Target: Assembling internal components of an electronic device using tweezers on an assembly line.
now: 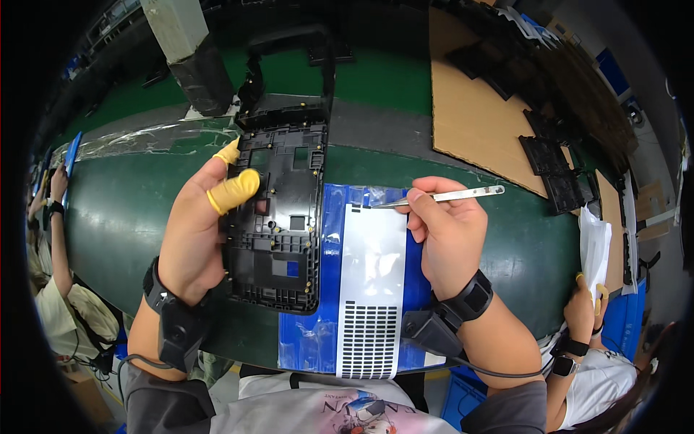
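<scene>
A green conveyor belt point(123, 210) runs across the view, with a sheet of brown cardboard point(473, 116) lying on its far right part, black plastic parts point(553, 170) spread along the cardboard's right edge. At the belt's near edge, in the middle, lies a blue-bordered white sheet point(372, 267) printed with rows of small black rectangles at its near end. Just left of it, overlapping its blue edge, a black plastic device frame point(278, 210) is held in the left hand point(191, 239), closed around the frame's left side, with yellow finger cots point(235, 189) on the thumb and forefinger. The right hand point(448, 235) hovers over the sheet's far right corner, pinching metal tweezers point(441, 197) whose tips point left.
</scene>
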`<action>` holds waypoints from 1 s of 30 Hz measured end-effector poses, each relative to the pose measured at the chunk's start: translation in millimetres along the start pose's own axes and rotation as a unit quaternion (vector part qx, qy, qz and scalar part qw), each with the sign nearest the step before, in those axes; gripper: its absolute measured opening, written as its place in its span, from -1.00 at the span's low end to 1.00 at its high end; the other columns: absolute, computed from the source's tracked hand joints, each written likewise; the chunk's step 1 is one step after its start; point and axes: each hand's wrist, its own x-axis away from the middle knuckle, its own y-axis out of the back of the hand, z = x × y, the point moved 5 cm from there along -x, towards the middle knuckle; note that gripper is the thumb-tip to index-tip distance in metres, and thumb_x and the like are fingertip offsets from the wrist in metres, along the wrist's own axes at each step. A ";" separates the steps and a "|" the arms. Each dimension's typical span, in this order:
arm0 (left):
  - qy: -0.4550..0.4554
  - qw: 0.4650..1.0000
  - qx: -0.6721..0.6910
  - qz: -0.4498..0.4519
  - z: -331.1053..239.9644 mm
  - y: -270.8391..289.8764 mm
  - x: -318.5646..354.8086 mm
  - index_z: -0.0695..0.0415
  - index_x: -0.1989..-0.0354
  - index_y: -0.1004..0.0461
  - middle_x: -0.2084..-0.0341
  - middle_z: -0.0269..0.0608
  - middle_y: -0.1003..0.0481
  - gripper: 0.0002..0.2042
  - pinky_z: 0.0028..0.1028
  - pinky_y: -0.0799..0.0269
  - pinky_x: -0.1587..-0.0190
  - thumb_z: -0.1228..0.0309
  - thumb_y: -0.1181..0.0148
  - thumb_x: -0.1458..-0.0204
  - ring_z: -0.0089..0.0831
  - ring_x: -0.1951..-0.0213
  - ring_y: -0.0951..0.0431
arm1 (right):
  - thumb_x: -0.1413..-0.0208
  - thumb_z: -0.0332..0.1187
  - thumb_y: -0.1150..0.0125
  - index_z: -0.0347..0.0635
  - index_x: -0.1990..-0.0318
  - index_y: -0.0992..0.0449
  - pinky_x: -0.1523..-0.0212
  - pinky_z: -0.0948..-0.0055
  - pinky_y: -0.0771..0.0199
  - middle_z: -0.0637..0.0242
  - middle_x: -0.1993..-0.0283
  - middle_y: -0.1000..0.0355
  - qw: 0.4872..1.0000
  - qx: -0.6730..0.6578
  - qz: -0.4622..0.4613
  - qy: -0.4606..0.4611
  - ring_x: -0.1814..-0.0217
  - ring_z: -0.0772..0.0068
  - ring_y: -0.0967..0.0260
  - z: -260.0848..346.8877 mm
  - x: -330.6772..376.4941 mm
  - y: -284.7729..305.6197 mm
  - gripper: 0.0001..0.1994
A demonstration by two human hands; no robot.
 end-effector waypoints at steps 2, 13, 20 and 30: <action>0.026 0.999 0.046 0.003 3.6 -0.3 1.5 0.22 -0.05 -0.10 0.37 -0.34 -0.35 -0.57 -0.66 -0.40 0.41 0.44 0.02 0.02 -0.67 0.44 -0.36 | 0.11 -0.56 -0.08 -0.36 0.34 -0.36 0.67 0.75 -0.16 0.28 0.58 -0.37 1.000 0.001 -0.002 -0.003 0.65 0.69 -0.24 -1.8 -1.1 0.4 -0.87; 0.021 0.995 0.093 0.040 17.4 -20.2 7.4 0.05 -0.17 0.08 0.13 -0.33 -0.27 -0.50 -0.49 -0.32 0.15 0.31 0.11 -0.05 -0.57 0.21 -0.31 | 0.12 -0.57 -0.08 -0.36 0.36 -0.38 0.68 0.75 -0.14 0.29 0.56 -0.37 1.000 0.005 -0.001 0.001 0.64 0.70 -0.22 0.6 -0.7 2.5 -0.88; 0.029 0.986 0.145 0.078 26.5 -25.4 16.8 0.02 -0.18 0.18 0.03 -0.25 -0.20 -0.51 -0.41 -0.31 0.08 0.32 0.21 -0.09 -0.47 0.10 -0.30 | 0.10 -0.55 -0.08 -0.34 0.31 -0.35 0.69 0.74 -0.05 0.28 0.56 -0.35 0.995 -0.063 0.052 -0.063 0.67 0.68 -0.12 20.5 35.3 -13.1 -0.85; 0.045 0.974 0.179 0.130 34.3 -41.2 27.5 -0.06 -0.20 0.29 0.02 -0.22 -0.19 -0.45 -0.42 -0.29 0.06 0.32 0.18 -0.08 -0.45 0.11 -0.31 | 0.11 -0.59 -0.11 -0.35 0.25 -0.34 0.52 0.73 -0.24 0.17 0.41 -0.42 0.990 -0.057 0.119 -0.051 0.51 0.64 -0.30 24.9 62.6 -25.6 -0.79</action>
